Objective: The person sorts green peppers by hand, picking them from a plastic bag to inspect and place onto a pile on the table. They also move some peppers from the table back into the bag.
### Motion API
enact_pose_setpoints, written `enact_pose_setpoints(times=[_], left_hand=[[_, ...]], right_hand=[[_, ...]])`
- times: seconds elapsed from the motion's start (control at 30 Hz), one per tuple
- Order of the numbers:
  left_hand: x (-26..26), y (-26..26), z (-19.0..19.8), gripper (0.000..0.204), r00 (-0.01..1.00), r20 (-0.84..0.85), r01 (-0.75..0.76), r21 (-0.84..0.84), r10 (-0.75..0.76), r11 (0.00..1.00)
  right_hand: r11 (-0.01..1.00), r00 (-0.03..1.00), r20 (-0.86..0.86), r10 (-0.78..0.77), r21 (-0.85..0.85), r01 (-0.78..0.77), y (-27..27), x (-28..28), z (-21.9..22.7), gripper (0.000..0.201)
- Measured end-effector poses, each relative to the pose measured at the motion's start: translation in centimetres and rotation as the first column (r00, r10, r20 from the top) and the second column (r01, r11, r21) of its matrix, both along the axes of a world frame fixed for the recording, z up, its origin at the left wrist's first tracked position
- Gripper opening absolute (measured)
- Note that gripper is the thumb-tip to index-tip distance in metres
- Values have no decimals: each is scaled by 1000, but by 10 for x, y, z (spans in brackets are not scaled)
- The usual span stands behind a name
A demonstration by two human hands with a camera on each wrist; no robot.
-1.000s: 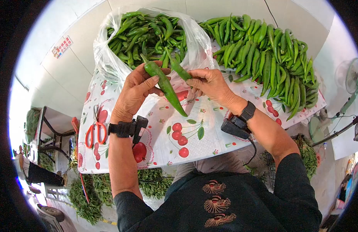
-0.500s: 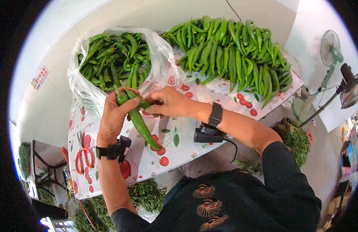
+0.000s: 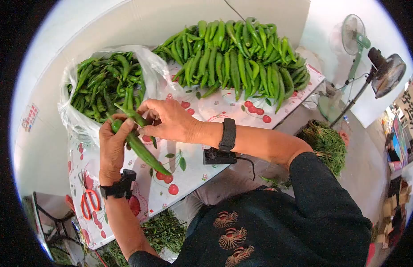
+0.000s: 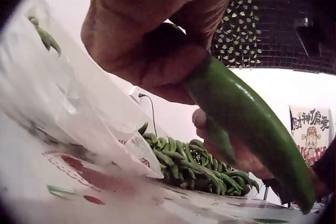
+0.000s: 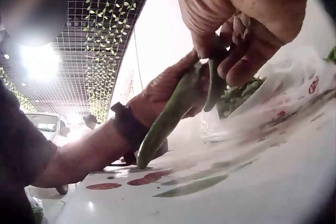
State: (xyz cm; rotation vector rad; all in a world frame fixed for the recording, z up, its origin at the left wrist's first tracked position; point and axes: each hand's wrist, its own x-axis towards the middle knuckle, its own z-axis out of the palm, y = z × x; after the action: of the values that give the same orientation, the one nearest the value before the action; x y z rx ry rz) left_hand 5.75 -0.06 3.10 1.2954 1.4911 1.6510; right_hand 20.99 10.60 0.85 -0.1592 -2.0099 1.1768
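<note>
A long green pepper (image 3: 146,154) is gripped near its stem end by the left hand (image 3: 112,149), thumb across it, its tip pointing down toward the body. Beside it the right hand (image 3: 173,122) pinches a smaller green pepper (image 3: 134,116) between thumb and fingers, close against the left hand. In the left wrist view the long pepper (image 4: 252,119) slants down from the left hand's fingers (image 4: 157,61). In the right wrist view the smaller pepper (image 5: 214,79) hangs from the right hand's fingertips, next to the long pepper (image 5: 165,119).
Behind the left hand stands a clear plastic bag (image 3: 156,66) full of peppers (image 3: 99,82). Rows of peppers (image 3: 233,66) lie along the table's far right. Red-handled scissors (image 3: 89,204) rest on the patterned tablecloth (image 3: 188,191) at the left. Fans (image 3: 352,33) stand beyond the right end.
The head view has swung rightward, so the table and hands appear farther left. The smaller pepper, held beside the long one, has turned more across it, and the right hand has shifted over its upper part.
</note>
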Motion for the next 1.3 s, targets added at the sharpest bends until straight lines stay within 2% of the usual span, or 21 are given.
enact_pose_setpoints(times=[0.03, 0.1, 0.17, 0.2, 0.23, 0.27, 0.33, 0.37, 0.4, 0.47, 0.5, 0.57, 0.63, 0.67, 0.77, 1.03, 1.2, 1.23, 1.3], left_hand=[[-2, -1, 3, 22, 999, -25, 18, -43, -19, 999], [-7, 1, -2, 26, 999, 27, 25, -45, -24, 999], [-11, 2, -4, 29, 999, 20, 29, -70, -27, 997], [-11, 2, -3, 30, 1000, 15, -5, -115, 7, 993], [-11, 2, -2, 31, 999, 7, -39, -160, 41, 986], [-12, 1, -1, 31, 999, 8, -39, -176, 41, 984], [-14, 2, -2, 31, 999, 26, -23, -173, 28, 985], [-15, 2, -3, 31, 999, 38, -18, -169, 24, 985], [-14, 2, -2, 32, 999, 36, -9, -168, 16, 986], [-13, 2, -2, 31, 999, 31, -7, -177, 13, 984], [-13, 4, -4, 31, 1000, 21, -13, -185, 17, 983], [-20, 6, -9, 31, 1000, 0, 12, -228, -12, 974], [-19, 6, -8, 32, 1000, -11, 6, -228, -9, 974], [-20, 6, -6, 33, 999, -19, 21, -250, -26, 968], [-19, 6, -7, 39, 999, 13, 53, -226, -51, 973], [-16, 5, -8, 42, 996, 14, 88, -201, -87, 976], [-14, 4, -8, 41, 997, 12, 83, -205, -83, 975], [-15, 4, -8, 39, 995, 14, 95, -202, -94, 975], [-14, 5, -8, 38, 994, 15, 107, -199, -106, 974]], right_hand=[[1000, 1000, 6, -20, 0, 20, 0, 10, 5, 39], [981, 989, 44, -140, 145, 132, 0, 31, 14, 39], [988, 989, 48, -143, 57, 140, 9, 55, 19, 44], [977, 977, 68, -203, 76, 197, 17, 70, 23, 45], [977, 969, 132, -210, -17, 214, 22, 89, 34, 45], [972, 967, 114, -230, -27, 234, 30, 109, 39, 45], [907, 899, 160, -407, -47, 419, 43, 148, 52, 45], [879, 875, 112, -471, -24, 476, 49, 169, 59, 47], [840, 842, 90, -532, -73, 538, 55, 188, 62, 47], [797, 816, 80, -573, -180, 577, 63, 227, 64, 47], [791, 810, 84, -580, -178, 585, 65, 244, 61, 47], [665, 711, 197, -675, -256, 702, 75, 274, 47, 44], [654, 708, 265, -654, -273, 706, 81, 296, 34, 44], [645, 707, 329, -625, -291, 706, 85, 302, 28, 44], [626, 675, 383, -630, -264, 734, 93, 306, 16, 47], [612, 627, 403, -667, -185, 769, 103, 298, 5, 47], [561, 560, 230, -796, -67, 825, 111, 307, -9, 39], [561, 560, 231, -795, -67, 825, 111, 307, -11, 39], [583, 642, 258, -722, -275, 765, 110, 305, -14, 39]])
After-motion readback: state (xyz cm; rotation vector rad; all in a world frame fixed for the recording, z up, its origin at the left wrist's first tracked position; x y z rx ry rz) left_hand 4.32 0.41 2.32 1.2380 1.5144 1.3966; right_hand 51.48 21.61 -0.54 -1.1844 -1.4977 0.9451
